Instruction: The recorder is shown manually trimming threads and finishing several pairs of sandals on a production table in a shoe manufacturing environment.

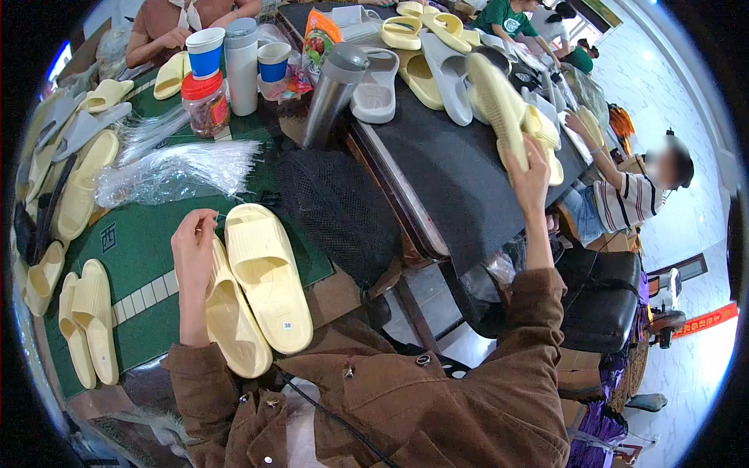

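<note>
My left hand (195,246) is closed in a pinch beside a pair of pale yellow slide slippers (285,308) at the near edge of the green table. A thin strand seems to show at its fingertips, too fine to make out. Stretched out to the right, my right hand (530,175) grips a pale yellow slide slipper (491,93) by one end, over the black tabletop. That slipper is smeared by motion, its textured sole partly facing me. More yellow slippers (542,129) lie right behind it.
Clear plastic strands (183,171) lie in a bundle on the green table (156,331). Cups, a red-lidded jar (205,105) and a steel tumbler (331,93) stand behind. A black mesh bag (335,207) sits between the tables. Other people work across and at right.
</note>
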Available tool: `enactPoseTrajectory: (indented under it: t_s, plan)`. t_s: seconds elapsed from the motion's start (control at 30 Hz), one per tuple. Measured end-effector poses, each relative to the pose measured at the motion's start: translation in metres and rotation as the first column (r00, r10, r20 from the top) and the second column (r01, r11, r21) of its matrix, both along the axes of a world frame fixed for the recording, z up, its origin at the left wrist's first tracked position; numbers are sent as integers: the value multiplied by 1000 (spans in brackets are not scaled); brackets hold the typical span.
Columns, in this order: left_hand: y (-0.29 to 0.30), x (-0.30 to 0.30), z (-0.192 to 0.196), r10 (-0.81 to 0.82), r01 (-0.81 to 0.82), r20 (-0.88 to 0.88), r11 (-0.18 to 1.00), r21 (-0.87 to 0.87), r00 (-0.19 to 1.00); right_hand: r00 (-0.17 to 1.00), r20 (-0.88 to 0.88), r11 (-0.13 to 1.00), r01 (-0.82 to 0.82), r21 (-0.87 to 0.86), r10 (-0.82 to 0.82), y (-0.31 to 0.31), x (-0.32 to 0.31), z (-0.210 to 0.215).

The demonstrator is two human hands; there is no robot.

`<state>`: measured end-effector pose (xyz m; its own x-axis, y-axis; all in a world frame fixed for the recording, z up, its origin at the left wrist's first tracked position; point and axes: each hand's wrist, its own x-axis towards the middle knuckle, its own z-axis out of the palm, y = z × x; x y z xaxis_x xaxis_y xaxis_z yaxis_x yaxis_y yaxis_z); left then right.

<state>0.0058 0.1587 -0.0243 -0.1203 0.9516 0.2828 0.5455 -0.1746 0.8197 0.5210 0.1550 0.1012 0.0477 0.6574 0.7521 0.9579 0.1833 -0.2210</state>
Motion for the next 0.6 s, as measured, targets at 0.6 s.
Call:
enactPoseTrajectory:
  t_s: [0.6]
  plan:
    - [1, 0, -4, -3, 3, 23, 1000, 12, 1000, 767, -148, 757, 547, -358, -624, 3, 142, -17]
